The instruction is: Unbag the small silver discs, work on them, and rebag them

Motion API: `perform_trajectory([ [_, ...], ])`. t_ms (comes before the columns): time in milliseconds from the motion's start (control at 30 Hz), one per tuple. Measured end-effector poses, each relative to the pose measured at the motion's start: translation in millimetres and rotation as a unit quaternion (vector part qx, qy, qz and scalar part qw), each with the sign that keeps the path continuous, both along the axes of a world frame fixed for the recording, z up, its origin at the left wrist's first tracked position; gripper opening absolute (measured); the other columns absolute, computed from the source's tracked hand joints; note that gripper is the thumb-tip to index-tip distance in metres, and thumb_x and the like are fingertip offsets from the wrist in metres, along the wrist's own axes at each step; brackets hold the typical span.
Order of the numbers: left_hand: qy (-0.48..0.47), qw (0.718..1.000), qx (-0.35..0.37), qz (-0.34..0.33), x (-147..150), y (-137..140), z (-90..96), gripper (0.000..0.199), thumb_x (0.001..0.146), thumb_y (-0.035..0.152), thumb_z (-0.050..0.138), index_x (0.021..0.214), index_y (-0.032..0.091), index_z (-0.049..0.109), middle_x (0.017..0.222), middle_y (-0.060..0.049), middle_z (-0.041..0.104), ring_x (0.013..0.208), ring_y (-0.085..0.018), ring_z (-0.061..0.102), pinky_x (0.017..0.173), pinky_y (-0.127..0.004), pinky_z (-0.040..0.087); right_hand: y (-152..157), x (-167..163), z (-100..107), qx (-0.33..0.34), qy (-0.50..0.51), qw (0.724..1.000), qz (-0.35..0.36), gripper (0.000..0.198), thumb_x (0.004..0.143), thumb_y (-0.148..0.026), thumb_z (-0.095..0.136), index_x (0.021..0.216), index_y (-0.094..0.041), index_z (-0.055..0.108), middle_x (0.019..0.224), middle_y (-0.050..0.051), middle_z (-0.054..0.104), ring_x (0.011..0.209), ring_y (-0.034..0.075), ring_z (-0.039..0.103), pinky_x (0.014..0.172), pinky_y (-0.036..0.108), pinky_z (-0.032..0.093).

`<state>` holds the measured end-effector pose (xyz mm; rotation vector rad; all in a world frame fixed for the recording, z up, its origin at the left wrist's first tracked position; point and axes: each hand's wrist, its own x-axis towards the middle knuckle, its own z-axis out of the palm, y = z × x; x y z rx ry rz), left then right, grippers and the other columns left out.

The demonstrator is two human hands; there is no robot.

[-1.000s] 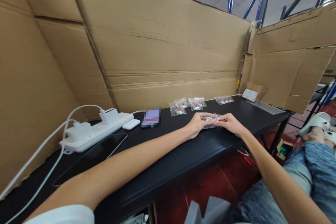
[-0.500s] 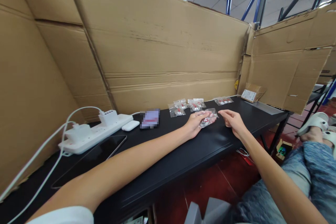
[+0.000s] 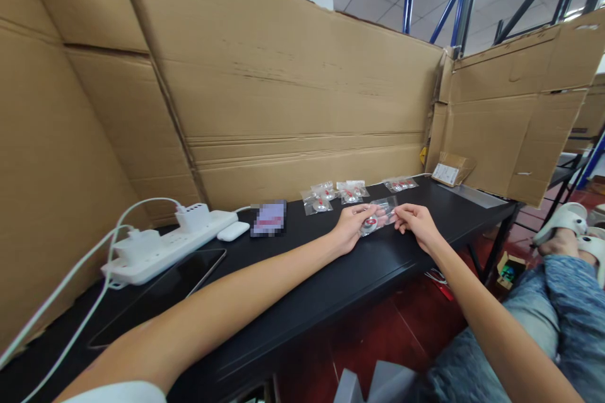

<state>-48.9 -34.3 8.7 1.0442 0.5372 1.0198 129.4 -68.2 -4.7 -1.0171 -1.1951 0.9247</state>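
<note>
Head view: left hand (image 3: pixel 350 227) grips the clear plastic bag (image 3: pixel 384 219) by its left end, thumb on top, fingers underneath and visible through the film. Right hand (image 3: pixel 416 223) has thumb and forefinger pinched at the bag's right edge. Bag is held up over the black table (image 3: pixel 326 283), near its front edge. Red-marked round piece (image 3: pixel 370 223) sits at the left end, so left probably carries the weight while right keeps the film spread. Similar bagged pieces lie in three groups along the back: left (image 3: pixel 317 204), middle (image 3: pixel 352 191), right (image 3: pixel 401 184). Likely parked there to stay out of the hands' way.

Vs half a second ago: right hand was off the bag, now on it; film more stretched out. Back groups unchanged.
</note>
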Motion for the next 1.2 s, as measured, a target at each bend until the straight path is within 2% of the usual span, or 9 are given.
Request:
perform_trajectory([
  [133,0.005,1.000,0.017,0.021,0.0,-1.0,-0.2,0.016,0.076,0.020,0.074,0.085,0.007,0.068,0.090,-0.015,0.073,0.075,-0.021,0.072,0.082,-0.037,0.057,-1.8,-3.6,2.8,0.003,0.002,1.000,-0.009,0.042,0.067,-0.054,0.073,0.080,-0.016,0.061,0.067,0.004,0.064,0.055,0.012,0.057,0.041,0.021,0.039],
  [200,0.008,0.999,0.031,0.036,-0.2,-1.4,0.0,0.017,0.076,0.022,0.074,0.082,0.008,0.067,0.087,-0.014,0.073,0.074,-0.020,0.071,0.080,-0.036,0.056,-3.3,-5.1,3.3,0.007,-0.028,1.000,0.006,0.043,0.065,-0.051,0.076,0.085,-0.016,0.060,0.068,0.003,0.064,0.056,0.013,0.057,0.042,0.020,0.039],
  [300,0.020,0.997,0.054,0.041,0.1,-1.4,-0.7,0.021,0.072,0.024,0.077,0.081,0.010,0.066,0.083,-0.011,0.073,0.073,-0.018,0.070,0.075,-0.032,0.055,-4.1,-4.1,1.7,0.018,-0.052,0.998,0.016,0.043,0.060,-0.044,0.081,0.083,-0.016,0.058,0.060,0.000,0.061,0.051,0.011,0.054,0.043,0.021,0.037],
  [433,0.091,0.988,0.109,0.055,2.8,-1.0,-3.8,0.031,0.064,0.027,0.082,0.083,0.012,0.063,0.070,-0.006,0.070,0.061,-0.015,0.065,0.059,-0.025,0.050,-1.9,0.9,-1.4,0.030,-0.011,0.999,-0.002,0.039,0.060,-0.042,0.080,0.081,-0.016,0.059,0.059,-0.001,0.060,0.050,0.010,0.050,0.046,0.023,0.037],
  [567,0.144,0.976,0.151,0.069,4.7,-1.6,-5.2,0.023,0.068,0.026,0.079,0.075,0.011,0.062,0.063,-0.005,0.067,0.056,-0.012,0.061,0.056,-0.022,0.047,2.0,3.3,-2.3,0.029,0.013,0.998,-0.047,0.044,0.058,-0.043,0.080,0.088,-0.014,0.062,0.061,0.002,0.064,0.050,0.009,0.048,0.047,0.023,0.037],
  [667,0.135,0.978,0.135,0.080,4.3,-2.5,-4.4,0.019,0.071,0.023,0.075,0.074,0.012,0.061,0.069,-0.007,0.069,0.061,-0.013,0.064,0.057,-0.023,0.050,2.7,2.4,-1.5,0.020,0.030,0.997,-0.067,0.047,0.059,-0.047,0.079,0.088,-0.014,0.062,0.065,0.003,0.065,0.051,0.010,0.051,0.047,0.023,0.037],
  [867,0.141,0.980,0.111,0.090,4.4,-2.6,-3.7,0.023,0.070,0.024,0.078,0.079,0.012,0.060,0.064,-0.005,0.066,0.057,-0.014,0.064,0.056,-0.026,0.053,-1.5,1.6,-0.4,0.019,-0.044,0.999,-0.005,0.038,0.057,-0.041,0.081,0.079,-0.014,0.066,0.059,0.000,0.061,0.051,0.010,0.051,0.048,0.023,0.036],
  [1100,0.159,0.974,0.123,0.103,4.5,-2.6,-3.8,0.014,0.074,0.021,0.073,0.077,0.011,0.063,0.066,-0.006,0.065,0.055,-0.013,0.062,0.054,-0.028,0.056,-2.1,2.1,-0.6,0.019,-0.003,0.999,-0.034,0.032,0.057,-0.039,0.080,0.073,-0.015,0.065,0.057,0.001,0.060,0.050,0.010,0.049,0.045,0.023,0.034],
  [1200,0.159,0.974,0.124,0.102,4.5,-3.2,-3.0,0.012,0.075,0.020,0.071,0.078,0.012,0.063,0.066,-0.006,0.065,0.057,-0.014,0.063,0.054,-0.029,0.056,-4.6,1.6,1.8,0.023,0.015,0.999,-0.031,0.035,0.058,-0.036,0.079,0.083,-0.015,0.067,0.059,0.001,0.061,0.049,0.010,0.047,0.045,0.023,0.034],
])
